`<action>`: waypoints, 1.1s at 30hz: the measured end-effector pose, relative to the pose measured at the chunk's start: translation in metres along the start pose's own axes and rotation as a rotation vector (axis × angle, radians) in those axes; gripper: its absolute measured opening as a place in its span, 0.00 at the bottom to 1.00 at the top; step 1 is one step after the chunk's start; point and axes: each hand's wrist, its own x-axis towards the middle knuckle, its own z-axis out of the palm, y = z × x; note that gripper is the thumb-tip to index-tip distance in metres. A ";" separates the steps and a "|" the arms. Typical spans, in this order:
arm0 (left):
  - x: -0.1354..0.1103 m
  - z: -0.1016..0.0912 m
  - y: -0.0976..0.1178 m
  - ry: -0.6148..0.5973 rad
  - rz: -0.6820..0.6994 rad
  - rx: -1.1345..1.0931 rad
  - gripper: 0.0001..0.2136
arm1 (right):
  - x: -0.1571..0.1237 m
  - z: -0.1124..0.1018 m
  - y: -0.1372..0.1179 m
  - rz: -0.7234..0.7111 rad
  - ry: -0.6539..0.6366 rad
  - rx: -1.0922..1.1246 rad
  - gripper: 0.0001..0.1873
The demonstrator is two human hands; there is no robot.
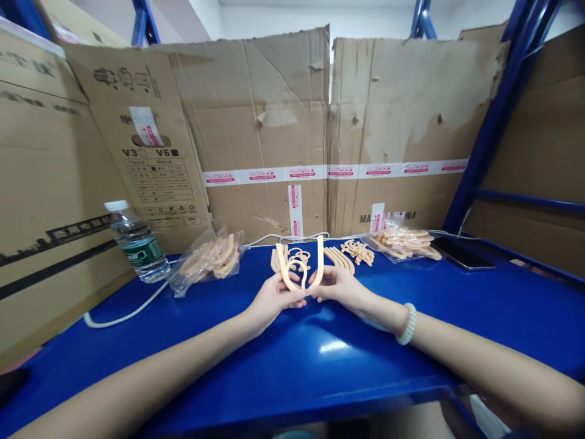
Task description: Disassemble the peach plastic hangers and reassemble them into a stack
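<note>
Pale wood-coloured pieces meet between your two hands: your left hand (pixel 278 299) grasps the left strip (pixel 284 272) near its foot, your right hand (pixel 340 288) grasps the right strip (pixel 320 262) likewise, and a thinner curl (pixel 306 272) rises between them. Each grip sits low, probably because that gives your fingertips control where the ends come together, leaving the tops free. You hold all this just above the table (pixel 320 378), in front of the loose stock: ring-like pieces (pixel 299 254), curved strips (pixel 340 261) and small knobbly pieces (pixel 359 251), apparently sorted by shape and within easy reach. More pieces lie in the left bag (pixel 208 259) and the right bag (pixel 402 241), one to either side. Your bottle (pixel 141 247) and phone (pixel 464 253) stand and lie farther out, likely out of your elbows' way, and upright cardboard (pixel 256 134) backs everything. Your fingertips cover the feet of the strips, so you cannot tell whether they are joined or which hand bears the curl. Crinkled plastic blurs the bags' contents, and a dark object (pixel 11 385) is cut off at the left edge.
</note>
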 end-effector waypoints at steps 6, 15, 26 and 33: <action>0.002 -0.002 0.005 0.113 -0.083 -0.047 0.07 | -0.001 -0.051 -0.031 -0.109 -0.074 -0.100 0.21; 0.006 -0.029 0.016 0.321 -0.134 -0.052 0.15 | -0.004 -0.094 -0.030 -0.153 -0.172 -0.416 0.20; -0.023 -0.070 0.027 0.094 0.170 0.465 0.07 | -0.009 -0.098 -0.038 -0.129 -0.313 -0.734 0.18; -0.035 -0.065 0.028 -0.163 0.534 1.000 0.07 | -0.012 -0.105 -0.039 0.042 -0.441 -0.833 0.21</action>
